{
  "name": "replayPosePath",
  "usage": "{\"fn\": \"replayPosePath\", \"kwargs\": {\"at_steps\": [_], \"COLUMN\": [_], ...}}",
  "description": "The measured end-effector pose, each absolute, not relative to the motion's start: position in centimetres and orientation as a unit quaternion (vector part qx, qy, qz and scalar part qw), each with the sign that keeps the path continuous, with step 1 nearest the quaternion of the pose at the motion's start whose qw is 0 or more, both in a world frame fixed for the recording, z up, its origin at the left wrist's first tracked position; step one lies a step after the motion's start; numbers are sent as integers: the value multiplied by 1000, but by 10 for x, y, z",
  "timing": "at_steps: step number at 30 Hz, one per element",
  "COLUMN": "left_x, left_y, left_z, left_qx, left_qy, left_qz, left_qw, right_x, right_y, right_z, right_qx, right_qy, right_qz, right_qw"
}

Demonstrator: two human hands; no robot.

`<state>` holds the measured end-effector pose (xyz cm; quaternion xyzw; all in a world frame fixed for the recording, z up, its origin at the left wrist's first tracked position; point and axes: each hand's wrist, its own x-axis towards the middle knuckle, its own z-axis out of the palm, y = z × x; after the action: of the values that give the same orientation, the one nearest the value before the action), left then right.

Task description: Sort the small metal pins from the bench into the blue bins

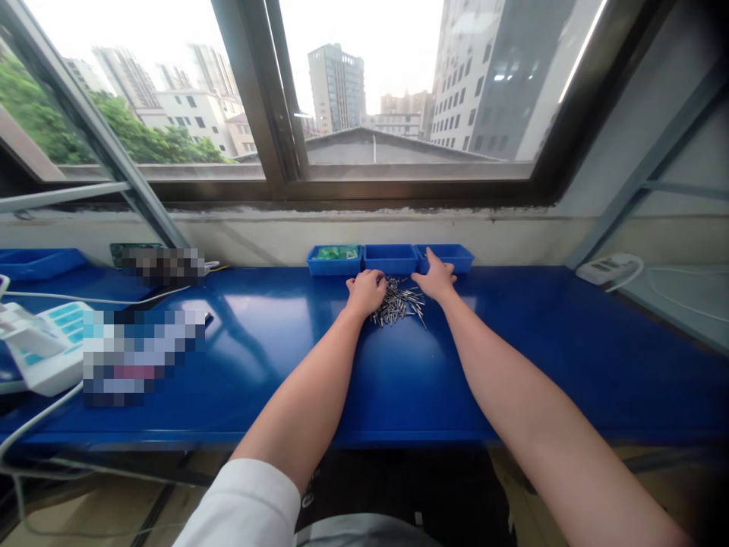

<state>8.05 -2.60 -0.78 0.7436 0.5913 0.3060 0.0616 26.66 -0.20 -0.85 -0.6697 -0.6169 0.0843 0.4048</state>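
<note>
Head view: a pile of metal pins (399,305) lies on the blue counter (273,365) before three blue bins (390,264). Left hand (366,293), fingers curled at the pile's left edge, grip cannot be told; right hand (437,281), fingers spread apart, at the rightmost bin (462,263).

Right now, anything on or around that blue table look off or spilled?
Mildly: thin metal pieces lie in a messy heap on the blue tabletop, in front of the row of three blue bins; possibly deliberate, not spilled. Also, the wall edge under the window frame looks rough and chipped.
</note>
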Motion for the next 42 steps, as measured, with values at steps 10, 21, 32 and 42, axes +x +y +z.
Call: {"fn": "replayPosePath", "kwargs": {"at_steps": [10,21,32,42], "left_x": [79,80,81,80], "left_y": [-21,-20,-22,-25], "left_z": [-12,-14,-12,-9], "left_qx": [758,771,770,761], "left_qy": [589,582,583,581], "left_qz": [271,248,250,281], "left_qw": [70,73,75,65], "right_x": [261,249,245,244], "right_y": [-4,-12,-11,-9], "right_z": [-9,-10,-11,-12], "right_qx": [-606,-559,-581,-562], "right_qy": [-679,-769,-731,-667], "right_qz": [51,163,186,160], "right_qw": [412,265,304,462]}}
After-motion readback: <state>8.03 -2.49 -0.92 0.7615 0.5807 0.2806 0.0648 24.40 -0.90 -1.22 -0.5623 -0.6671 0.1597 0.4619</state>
